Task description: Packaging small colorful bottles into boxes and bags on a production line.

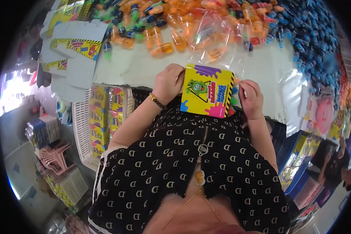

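Observation:
A yellow printed cardboard box (206, 91) with a green cartoon figure is held in front of my belly, at the near edge of the table. My left hand (169, 84) is closed on its left edge, thumb toward the box. At the box's right side my right hand (251, 99) has its fingers curled together; what they pinch is hidden. Small round coloured ends, among them a green one (233, 101), show along that side, between box and right hand. A clear plastic bag (210, 35) lies just beyond the box, its lower part reaching the box's top edge.
Small orange bottles (179, 41) are heaped at the far side, mixed with green and dark ones. Many blue bottles (316, 39) pile up at the right. Flattened printed cartons (74, 48) lie left. A white basket (82, 128) of yellow boxes stands below the table edge.

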Demonstrator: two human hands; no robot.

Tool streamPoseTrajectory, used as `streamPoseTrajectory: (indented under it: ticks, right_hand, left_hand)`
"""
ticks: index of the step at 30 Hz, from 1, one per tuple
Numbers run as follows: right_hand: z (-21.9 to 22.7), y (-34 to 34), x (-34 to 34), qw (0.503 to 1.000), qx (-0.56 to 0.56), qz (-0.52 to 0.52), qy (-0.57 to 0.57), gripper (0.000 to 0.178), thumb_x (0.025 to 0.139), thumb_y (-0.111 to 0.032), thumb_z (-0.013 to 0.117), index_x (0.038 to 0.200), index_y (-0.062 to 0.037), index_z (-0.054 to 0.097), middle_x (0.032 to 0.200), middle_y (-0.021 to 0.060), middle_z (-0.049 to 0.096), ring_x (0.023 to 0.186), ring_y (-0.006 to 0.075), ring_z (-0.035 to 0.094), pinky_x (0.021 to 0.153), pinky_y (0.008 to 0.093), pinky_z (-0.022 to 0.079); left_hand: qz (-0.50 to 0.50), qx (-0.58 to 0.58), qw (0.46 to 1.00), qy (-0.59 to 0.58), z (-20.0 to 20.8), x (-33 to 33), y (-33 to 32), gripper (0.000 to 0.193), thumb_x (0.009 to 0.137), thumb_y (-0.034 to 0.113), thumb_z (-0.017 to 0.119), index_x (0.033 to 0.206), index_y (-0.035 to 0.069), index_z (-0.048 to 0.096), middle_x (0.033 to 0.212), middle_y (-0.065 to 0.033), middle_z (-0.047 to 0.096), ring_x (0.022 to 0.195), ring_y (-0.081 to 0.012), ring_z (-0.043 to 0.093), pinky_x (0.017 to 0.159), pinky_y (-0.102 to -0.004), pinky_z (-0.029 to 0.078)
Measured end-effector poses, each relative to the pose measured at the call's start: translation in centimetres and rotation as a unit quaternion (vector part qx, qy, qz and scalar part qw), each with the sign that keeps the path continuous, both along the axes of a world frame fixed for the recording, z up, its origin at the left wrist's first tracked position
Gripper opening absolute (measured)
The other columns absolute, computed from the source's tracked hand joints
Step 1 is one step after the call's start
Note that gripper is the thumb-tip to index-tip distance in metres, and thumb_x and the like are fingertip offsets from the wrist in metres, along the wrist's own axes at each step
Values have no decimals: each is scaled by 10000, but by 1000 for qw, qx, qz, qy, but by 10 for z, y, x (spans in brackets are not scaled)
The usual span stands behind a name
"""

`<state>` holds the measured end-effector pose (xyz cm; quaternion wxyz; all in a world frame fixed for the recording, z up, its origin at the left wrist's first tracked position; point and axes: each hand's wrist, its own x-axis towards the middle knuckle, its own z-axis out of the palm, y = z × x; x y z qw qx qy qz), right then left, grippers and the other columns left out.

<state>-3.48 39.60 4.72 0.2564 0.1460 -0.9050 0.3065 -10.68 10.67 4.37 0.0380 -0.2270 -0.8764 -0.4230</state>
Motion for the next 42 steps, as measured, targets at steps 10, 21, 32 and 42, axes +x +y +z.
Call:
streamPoseTrajectory:
  ticks: [10, 21, 32, 42]
  right_hand:
    - [-12, -1, 8, 999, -15, -4, -51, 291, 708, 65, 690, 967, -38, 610, 957, 113, 630, 846, 305, 632, 729, 359, 531]
    - [-34, 2, 5, 991, -27, -36, -124, 195, 761, 8, 634, 949, -41, 618, 915, 128, 624, 837, 333, 597, 715, 393, 494]
    - [-6, 2, 33, 981, -4, 70, -179, 181, 740, 3, 657, 908, -38, 602, 853, 110, 602, 767, 304, 584, 683, 371, 488]
    - [10, -7, 5, 995, -43, -40, -86, 157, 766, -4, 664, 907, -41, 604, 863, 107, 611, 770, 266, 617, 656, 341, 504]
  left_hand:
    - [-61, -14, 992, 105, -8, 24, -22, 220, 785, 9, 641, 1002, 19, 606, 997, -142, 638, 860, -356, 628, 721, -385, 533]
    - [11, -21, 999, 40, -25, 22, -6, 113, 800, 26, 627, 909, 1, 614, 1014, -150, 642, 871, -345, 622, 747, -386, 524]
    - [-33, -60, 996, -55, 0, 54, -23, 88, 787, 1, 626, 874, 1, 611, 972, -140, 645, 863, -341, 624, 742, -368, 521]
    - [-5, -8, 1000, 22, 8, 47, -21, 199, 774, -55, 633, 965, -14, 592, 1042, -160, 637, 903, -323, 633, 763, -355, 511]
